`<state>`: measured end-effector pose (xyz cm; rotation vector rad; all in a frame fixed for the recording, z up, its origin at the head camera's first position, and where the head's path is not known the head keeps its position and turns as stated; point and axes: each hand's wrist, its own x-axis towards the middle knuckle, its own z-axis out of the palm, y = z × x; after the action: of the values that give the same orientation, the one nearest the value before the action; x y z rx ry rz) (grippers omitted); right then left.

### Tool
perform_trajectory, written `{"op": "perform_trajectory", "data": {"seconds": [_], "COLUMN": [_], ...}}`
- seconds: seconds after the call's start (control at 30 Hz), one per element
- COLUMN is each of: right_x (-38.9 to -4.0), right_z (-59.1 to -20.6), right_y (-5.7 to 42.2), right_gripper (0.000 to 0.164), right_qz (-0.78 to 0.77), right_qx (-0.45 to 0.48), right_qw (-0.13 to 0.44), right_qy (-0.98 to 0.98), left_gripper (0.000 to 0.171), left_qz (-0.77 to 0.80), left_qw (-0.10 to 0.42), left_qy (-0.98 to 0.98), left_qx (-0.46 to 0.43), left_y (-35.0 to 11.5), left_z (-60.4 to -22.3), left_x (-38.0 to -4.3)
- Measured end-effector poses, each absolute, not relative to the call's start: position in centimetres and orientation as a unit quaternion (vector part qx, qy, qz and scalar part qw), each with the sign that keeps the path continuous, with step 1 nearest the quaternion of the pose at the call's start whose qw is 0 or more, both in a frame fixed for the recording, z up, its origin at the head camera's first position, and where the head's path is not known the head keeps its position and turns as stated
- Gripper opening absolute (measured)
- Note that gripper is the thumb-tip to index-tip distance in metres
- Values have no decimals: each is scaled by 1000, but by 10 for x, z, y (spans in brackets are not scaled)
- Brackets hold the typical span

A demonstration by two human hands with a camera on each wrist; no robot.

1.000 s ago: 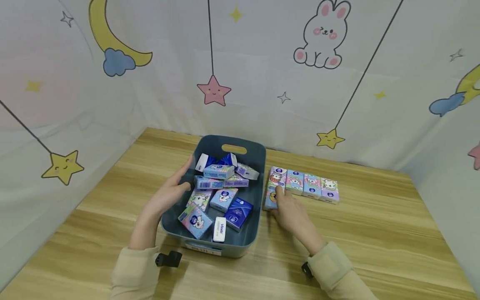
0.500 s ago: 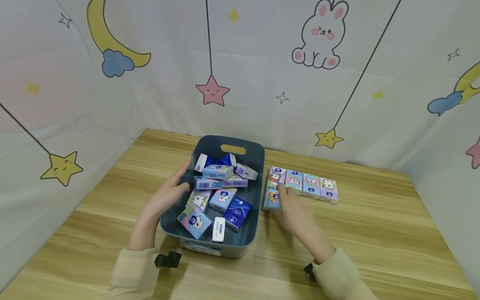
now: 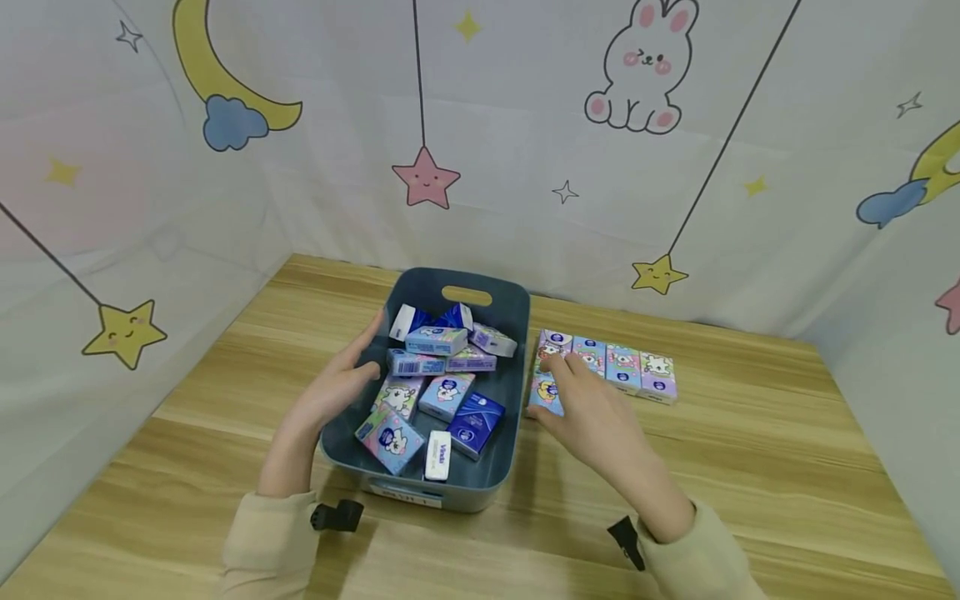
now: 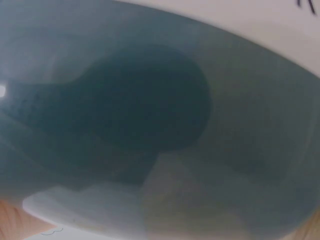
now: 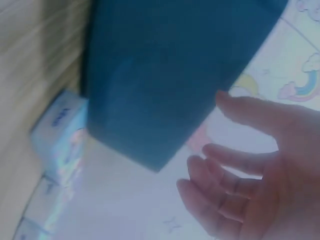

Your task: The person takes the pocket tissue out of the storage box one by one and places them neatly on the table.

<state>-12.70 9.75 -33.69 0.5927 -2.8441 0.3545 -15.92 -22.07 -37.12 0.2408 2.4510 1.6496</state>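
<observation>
A blue-grey plastic basket (image 3: 512,302) holds several small tissue packs, among them a dark blue one (image 3: 477,425). My left hand (image 3: 330,398) lies along the basket's left side, thumb at the rim and fingers straight against the outside. The basket wall (image 4: 150,100) fills the left wrist view. To the right of the basket, my right hand (image 3: 596,412) hovers over a duck-print tissue pack (image 3: 544,395), fingers loosely bent. In the right wrist view the hand (image 5: 255,175) holds nothing, apart from the pack (image 5: 62,125).
Behind the duck-print pack, several cartoon tissue packs (image 3: 623,368) lie side by side in a row on the wooden table (image 3: 750,467). A white cartoon-print curtain (image 3: 517,167) stands close behind the basket and at both sides.
My right hand has let go of the duck-print pack and lifted, its fingers spreading. The pack stays in front of the row's left end. The left hand and basket have not moved.
</observation>
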Motion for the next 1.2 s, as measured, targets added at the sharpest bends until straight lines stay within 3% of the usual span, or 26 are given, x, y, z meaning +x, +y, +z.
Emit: {"op": "perform_trajectory", "data": {"seconds": [0.27, 0.37, 0.7, 1.2], "right_x": [-126, -130, -145, -160], "right_z": [-320, -319, -321, -336], "right_y": [84, 78, 54, 18], "right_gripper": [45, 43, 40, 53], "right_qz": [141, 159, 164, 112], "right_qx": [285, 325, 390, 433], "right_qw": [154, 142, 61, -128], "right_qy": [-935, -922, -904, -885], "left_gripper": [76, 76, 75, 74], "left_qz": [555, 555, 552, 549], "left_qw": [88, 86, 89, 96], "left_qy": [824, 824, 825, 827], "left_qx": [80, 81, 80, 74], "left_y": [-220, -221, -221, -221], "left_z": [-371, -371, -371, -372], "left_x": [-160, -160, -159, -160]}}
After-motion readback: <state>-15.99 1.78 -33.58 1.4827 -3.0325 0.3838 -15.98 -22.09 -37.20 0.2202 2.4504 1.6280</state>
